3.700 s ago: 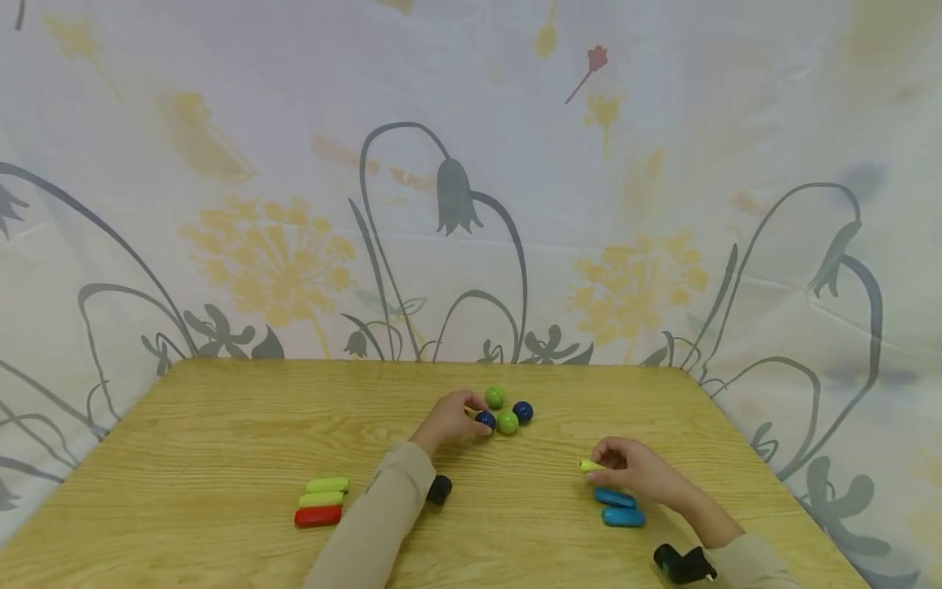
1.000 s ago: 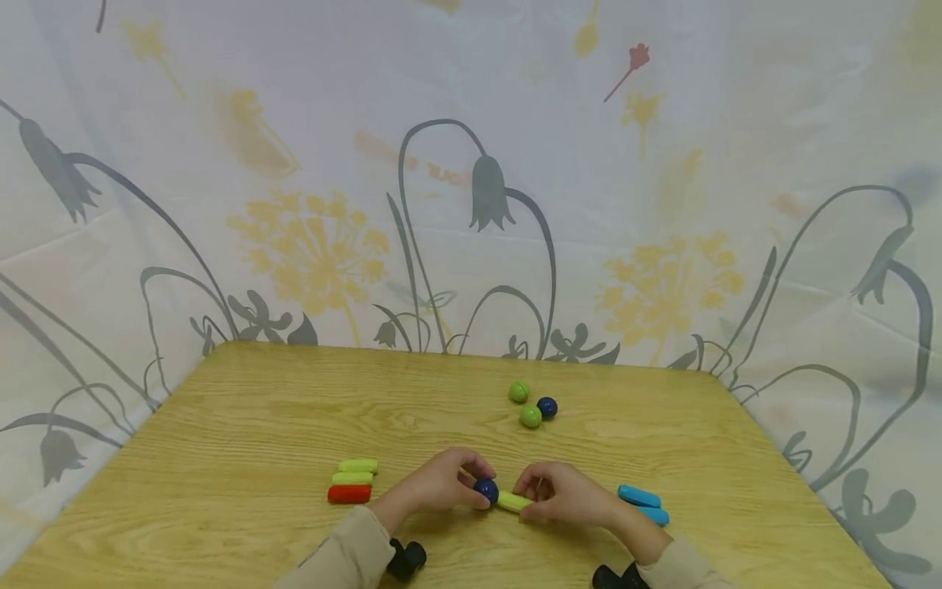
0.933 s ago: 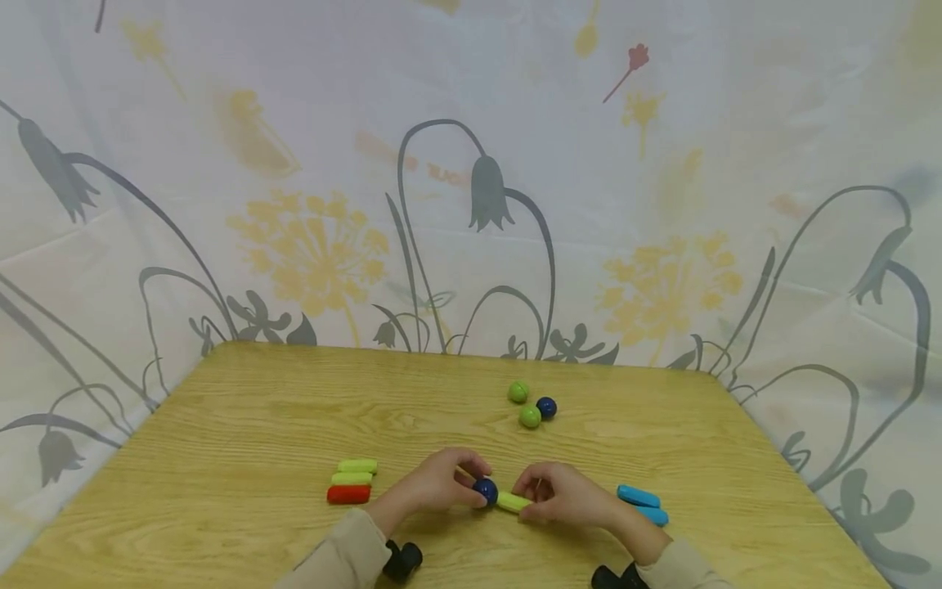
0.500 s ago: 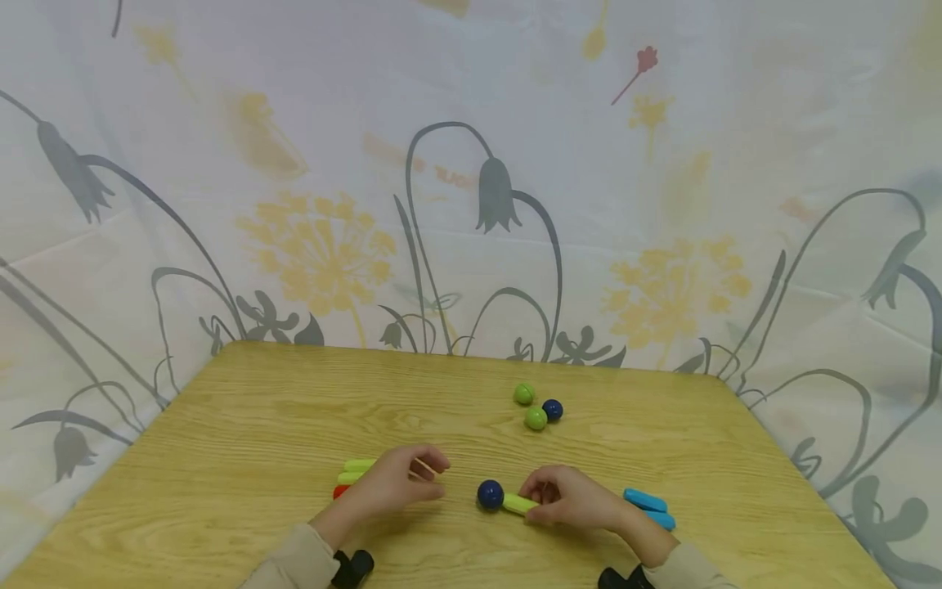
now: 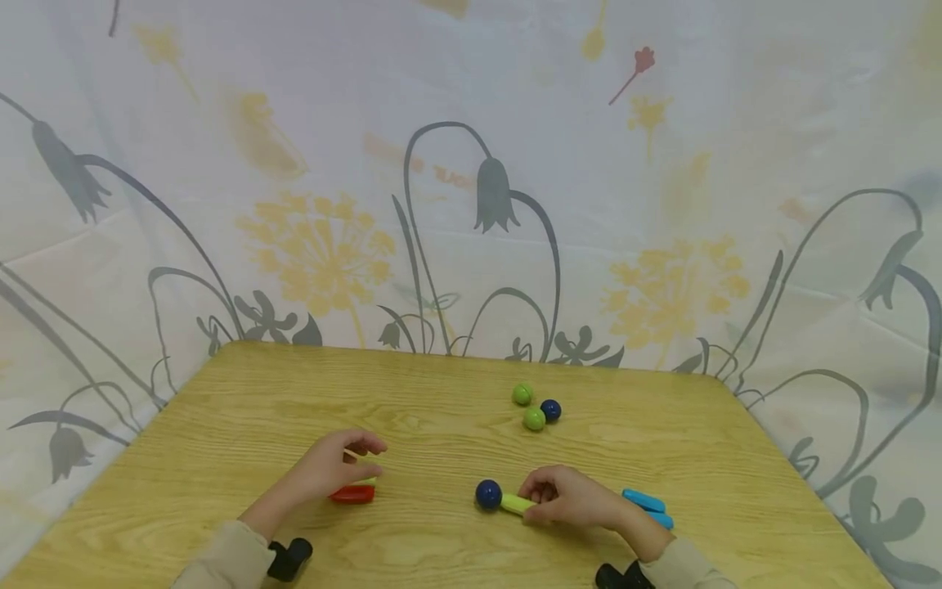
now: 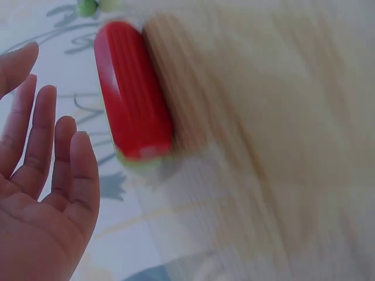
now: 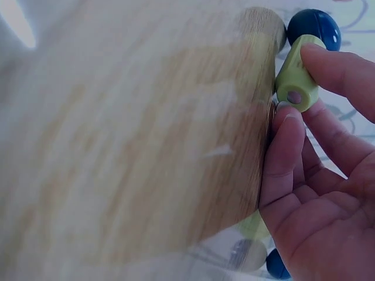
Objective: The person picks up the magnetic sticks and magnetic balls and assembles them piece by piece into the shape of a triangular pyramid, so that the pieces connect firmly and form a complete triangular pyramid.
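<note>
My right hand (image 5: pixel 577 501) pinches a short yellow-green toy rod (image 5: pixel 517 504) between thumb and fingers. A dark blue ball (image 5: pixel 488 495) sits against the rod's far end. In the right wrist view a grey metal disc shows in the near end of the rod (image 7: pixel 297 79). My left hand (image 5: pixel 324 470) holds nothing, its fingers parted and loosely bent above the rods on the left. A red rod (image 5: pixel 353 494) lies just below that hand, and a yellow-green rod (image 5: pixel 366 482) peeks out behind it. The left hand hides the rest of this group.
Two green balls (image 5: pixel 534 419) and another dark blue ball (image 5: pixel 550 411) lie together toward the back of the wooden table (image 5: pixel 412 409). Two blue rods (image 5: pixel 643 500) lie right of the right hand, partly behind its wrist. A flower-printed cloth (image 5: pixel 441 270) hangs behind.
My left hand took a blue ball from the back group to the rod's end, let go, and moved left over the red rod. My right hand brought its rod to the middle, then stayed there.
</note>
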Available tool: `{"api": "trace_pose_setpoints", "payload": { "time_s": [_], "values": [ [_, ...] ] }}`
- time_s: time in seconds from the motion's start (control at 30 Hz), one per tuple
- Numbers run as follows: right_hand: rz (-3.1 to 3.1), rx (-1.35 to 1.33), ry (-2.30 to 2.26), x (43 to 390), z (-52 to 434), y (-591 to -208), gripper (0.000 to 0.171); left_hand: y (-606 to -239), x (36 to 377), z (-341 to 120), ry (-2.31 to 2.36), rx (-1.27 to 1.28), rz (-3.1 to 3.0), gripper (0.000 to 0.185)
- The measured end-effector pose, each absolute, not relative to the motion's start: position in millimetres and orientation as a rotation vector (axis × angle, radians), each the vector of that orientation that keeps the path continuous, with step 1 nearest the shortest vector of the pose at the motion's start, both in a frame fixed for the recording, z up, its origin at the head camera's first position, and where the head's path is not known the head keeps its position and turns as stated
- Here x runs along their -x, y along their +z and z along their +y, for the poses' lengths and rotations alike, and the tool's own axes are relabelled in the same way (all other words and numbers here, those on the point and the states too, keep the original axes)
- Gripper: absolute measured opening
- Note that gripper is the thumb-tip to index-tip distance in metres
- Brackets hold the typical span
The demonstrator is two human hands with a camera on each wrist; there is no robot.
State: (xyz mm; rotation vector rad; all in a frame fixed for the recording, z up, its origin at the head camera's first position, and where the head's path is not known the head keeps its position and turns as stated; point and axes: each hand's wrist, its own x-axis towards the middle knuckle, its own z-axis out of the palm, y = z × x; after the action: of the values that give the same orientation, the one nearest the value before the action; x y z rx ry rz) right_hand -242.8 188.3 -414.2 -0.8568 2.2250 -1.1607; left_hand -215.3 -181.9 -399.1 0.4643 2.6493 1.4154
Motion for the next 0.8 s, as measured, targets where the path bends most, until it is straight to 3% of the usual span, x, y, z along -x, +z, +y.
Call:
{"api": "trace_pose_setpoints", "payload": {
  "time_s": [0.3, 0.8],
  "values": [
    [2.185, 0.834, -1.185, 242.7, 188.6, -413.3, 0.018, -399.5, 219.0, -208.4, 1.328, -0.423, 2.638, 0.028],
    [2.194, 0.795, -1.19, 243.3, 188.8, -413.9, 0.018, -400.4, 225.7, -213.6, 1.21, -0.435, 2.618, 0.022]
  ]
}}
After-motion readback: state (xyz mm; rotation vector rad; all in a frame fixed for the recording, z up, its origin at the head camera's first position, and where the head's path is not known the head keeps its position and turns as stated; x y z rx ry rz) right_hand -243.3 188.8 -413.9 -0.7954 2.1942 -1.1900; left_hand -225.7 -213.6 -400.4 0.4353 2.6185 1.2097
